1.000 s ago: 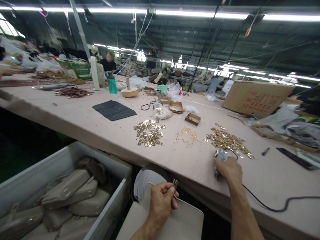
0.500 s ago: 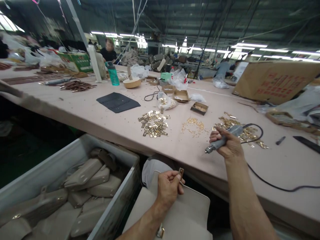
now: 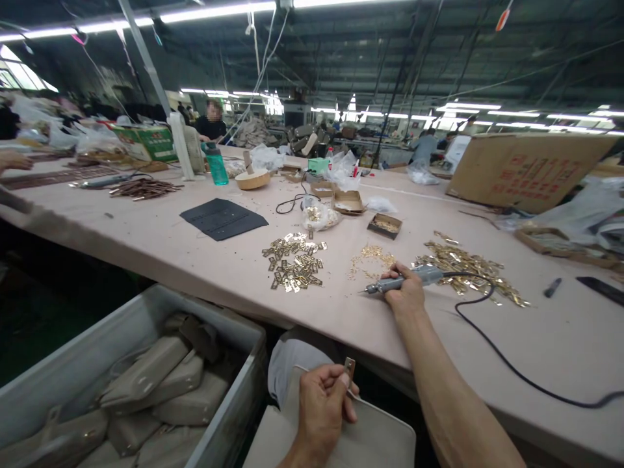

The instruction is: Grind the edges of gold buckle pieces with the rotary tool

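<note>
My right hand (image 3: 406, 294) grips a grey corded electric screwdriver (image 3: 423, 277), its tip pointing left just above the pink table (image 3: 170, 240), beside a scatter of small gold screws (image 3: 371, 257). My left hand (image 3: 322, 407) is below the table edge, pinching a small metal plate (image 3: 349, 367) over a beige bag panel (image 3: 370, 442) on my lap. A pile of gold plates (image 3: 292, 264) lies left of the screwdriver tip, and another gold hardware pile (image 3: 470, 272) lies right of my hand.
A grey bin (image 3: 121, 325) of beige bags stands at lower left. On the table lie a black leather piece (image 3: 223, 218), small boxes (image 3: 385, 225), a teal bottle (image 3: 215, 162) and a cardboard carton (image 3: 526, 170). The screwdriver's black cord (image 3: 511, 367) trails right. A person sits far back.
My right hand has lifted the screwdriver off the table, turned it level and moved it left toward the loose screws. My left hand keeps holding the small plate.
</note>
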Tool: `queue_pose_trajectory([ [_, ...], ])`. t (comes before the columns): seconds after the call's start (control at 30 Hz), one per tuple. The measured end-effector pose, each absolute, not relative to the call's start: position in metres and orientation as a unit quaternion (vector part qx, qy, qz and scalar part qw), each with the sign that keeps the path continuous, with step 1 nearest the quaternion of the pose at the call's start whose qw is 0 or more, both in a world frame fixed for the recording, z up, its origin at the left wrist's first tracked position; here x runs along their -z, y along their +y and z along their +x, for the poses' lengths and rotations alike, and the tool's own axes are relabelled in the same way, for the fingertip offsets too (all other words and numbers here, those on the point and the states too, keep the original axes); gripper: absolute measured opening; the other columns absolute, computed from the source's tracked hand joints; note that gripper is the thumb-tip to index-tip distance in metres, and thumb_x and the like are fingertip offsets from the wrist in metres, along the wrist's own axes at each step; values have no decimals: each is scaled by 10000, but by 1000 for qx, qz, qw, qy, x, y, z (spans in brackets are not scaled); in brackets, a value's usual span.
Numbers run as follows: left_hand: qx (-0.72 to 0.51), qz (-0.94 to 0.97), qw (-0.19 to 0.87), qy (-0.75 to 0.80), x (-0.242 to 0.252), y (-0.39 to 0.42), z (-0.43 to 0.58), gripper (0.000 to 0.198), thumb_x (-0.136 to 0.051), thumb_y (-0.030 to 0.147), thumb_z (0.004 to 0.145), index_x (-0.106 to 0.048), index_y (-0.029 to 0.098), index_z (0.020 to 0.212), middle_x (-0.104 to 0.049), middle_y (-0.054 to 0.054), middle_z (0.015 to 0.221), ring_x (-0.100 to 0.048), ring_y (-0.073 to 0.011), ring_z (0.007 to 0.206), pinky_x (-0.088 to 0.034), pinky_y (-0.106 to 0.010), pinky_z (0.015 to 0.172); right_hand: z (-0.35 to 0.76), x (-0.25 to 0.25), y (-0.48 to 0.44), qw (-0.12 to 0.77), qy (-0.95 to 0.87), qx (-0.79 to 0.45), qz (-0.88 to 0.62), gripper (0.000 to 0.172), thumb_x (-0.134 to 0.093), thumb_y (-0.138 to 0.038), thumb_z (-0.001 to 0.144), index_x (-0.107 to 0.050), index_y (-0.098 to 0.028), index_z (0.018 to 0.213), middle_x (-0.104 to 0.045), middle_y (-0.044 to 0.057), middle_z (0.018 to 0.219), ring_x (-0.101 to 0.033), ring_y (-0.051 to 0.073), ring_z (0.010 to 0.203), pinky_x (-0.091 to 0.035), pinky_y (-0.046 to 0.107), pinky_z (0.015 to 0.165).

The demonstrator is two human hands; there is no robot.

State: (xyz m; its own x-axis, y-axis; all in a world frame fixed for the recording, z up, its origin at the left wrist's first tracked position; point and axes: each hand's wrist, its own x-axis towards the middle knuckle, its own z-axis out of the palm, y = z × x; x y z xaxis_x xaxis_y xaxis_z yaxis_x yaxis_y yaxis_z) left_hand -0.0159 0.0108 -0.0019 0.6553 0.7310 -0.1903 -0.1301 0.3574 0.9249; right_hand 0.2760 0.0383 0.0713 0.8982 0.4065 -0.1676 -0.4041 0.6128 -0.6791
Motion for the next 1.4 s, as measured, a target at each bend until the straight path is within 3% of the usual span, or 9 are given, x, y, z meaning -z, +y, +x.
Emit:
queue_pose_trajectory([
  [0.27, -262, 494, 770, 308, -5, 14, -10, 471, -770, 532, 795, -720, 66, 842, -757, -160, 731, -552, -88, 352, -324, -169, 389, 269, -68, 46, 910, 47, -202, -358, 210, -695, -77, 762, -512, -167, 813, -552, -59, 716, -468, 44, 489, -526, 202, 503],
  [1.4, -264, 496, 770, 302, 3, 14, -12, 492, -780, 558, 805, -733, 71, 865, -754, -151, 737, -567, -91, 364, -344, -166, 393, 257, -75, 54, 902, 55, -191, -383, 271, -752, -89, 722, -506, -178, 791, -573, -53, 703, -478, 56, 477, -519, 200, 468],
])
